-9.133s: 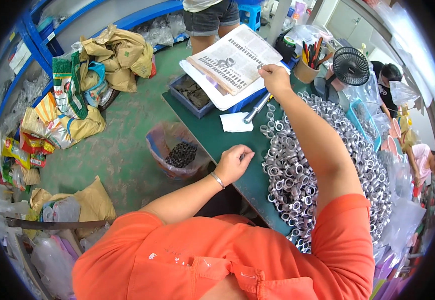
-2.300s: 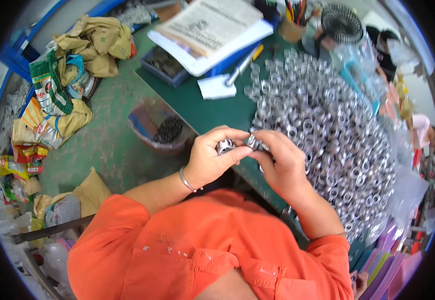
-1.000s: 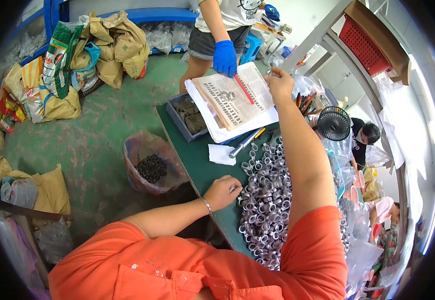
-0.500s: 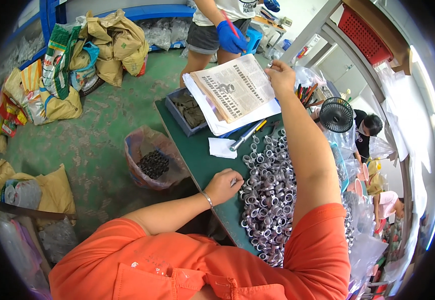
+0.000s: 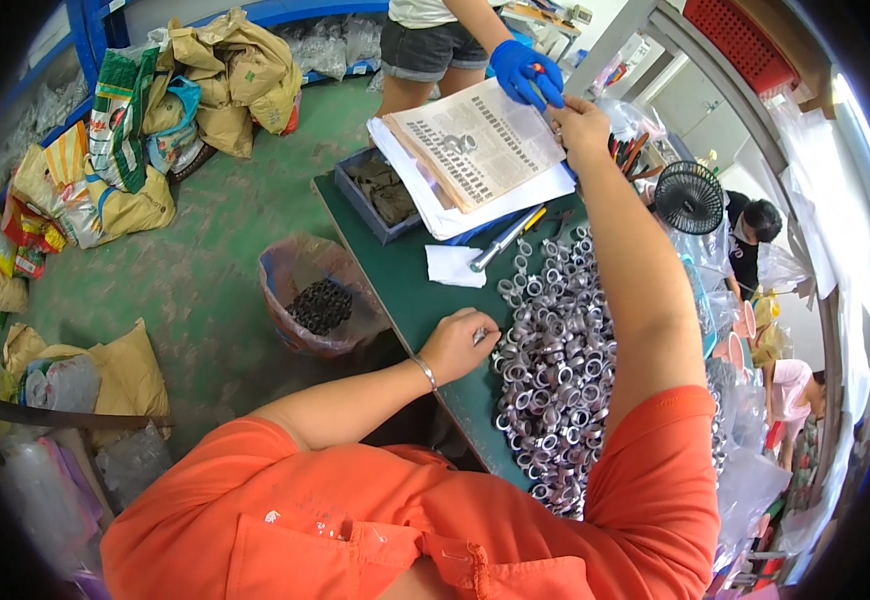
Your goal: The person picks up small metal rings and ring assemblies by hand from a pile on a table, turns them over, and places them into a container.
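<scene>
Beside the ring pile (image 5: 565,370), the left hand (image 5: 458,345) pinches one ring (image 5: 481,334); the right hand (image 5: 580,125), fingers curled, meets a blue-gloved hand (image 5: 525,72).

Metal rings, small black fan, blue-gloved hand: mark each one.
metal rings (image 5: 565,370), head view, middle of the pile.
small black fan (image 5: 690,197), head view, centre of its grille.
blue-gloved hand (image 5: 523,70), head view, back of the glove.

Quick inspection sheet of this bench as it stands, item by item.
Surface: green table, mostly covered.
Job's things: heap of metal rings; stack of papers.
Clutter: white paper scrap, pen, grey tray, small fan.
Hands: left hand closed at the heap's edge; right hand meets a co-worker's blue-gloved hand.
Cables: nothing seen.
Surroundings: lined bin, sacks on the floor.
</scene>
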`<action>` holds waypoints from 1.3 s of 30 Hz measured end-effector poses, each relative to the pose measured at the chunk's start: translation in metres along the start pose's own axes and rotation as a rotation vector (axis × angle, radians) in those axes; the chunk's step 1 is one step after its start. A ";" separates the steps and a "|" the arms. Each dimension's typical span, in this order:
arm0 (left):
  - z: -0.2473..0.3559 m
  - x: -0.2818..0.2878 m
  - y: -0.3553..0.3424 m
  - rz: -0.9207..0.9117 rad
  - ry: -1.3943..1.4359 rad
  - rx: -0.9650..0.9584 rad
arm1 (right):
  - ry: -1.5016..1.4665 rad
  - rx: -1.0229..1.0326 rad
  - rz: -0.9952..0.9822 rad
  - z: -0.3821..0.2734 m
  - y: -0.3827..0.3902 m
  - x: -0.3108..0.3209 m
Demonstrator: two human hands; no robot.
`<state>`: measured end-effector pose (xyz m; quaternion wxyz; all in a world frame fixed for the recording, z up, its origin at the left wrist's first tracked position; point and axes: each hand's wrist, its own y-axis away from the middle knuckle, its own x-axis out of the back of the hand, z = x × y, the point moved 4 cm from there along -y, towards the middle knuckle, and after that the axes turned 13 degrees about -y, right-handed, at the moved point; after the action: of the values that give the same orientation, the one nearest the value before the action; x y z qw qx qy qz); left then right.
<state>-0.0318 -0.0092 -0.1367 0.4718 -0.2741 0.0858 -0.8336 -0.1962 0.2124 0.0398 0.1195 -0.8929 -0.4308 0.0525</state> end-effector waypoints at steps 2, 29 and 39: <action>0.002 0.001 -0.001 0.003 0.001 -0.012 | -0.047 -0.033 -0.076 0.000 -0.002 0.005; 0.041 0.020 0.048 -0.531 0.614 0.291 | -0.318 -0.398 -0.110 -0.012 0.360 0.054; 0.049 0.021 0.062 -0.528 0.528 0.336 | -0.516 -0.427 -0.098 -0.003 0.386 0.054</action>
<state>0.0316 -0.0548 -0.1127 0.2418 0.0175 -0.0068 -0.9701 0.1308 0.0226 -0.0572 -0.1809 -0.8332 -0.4907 0.1797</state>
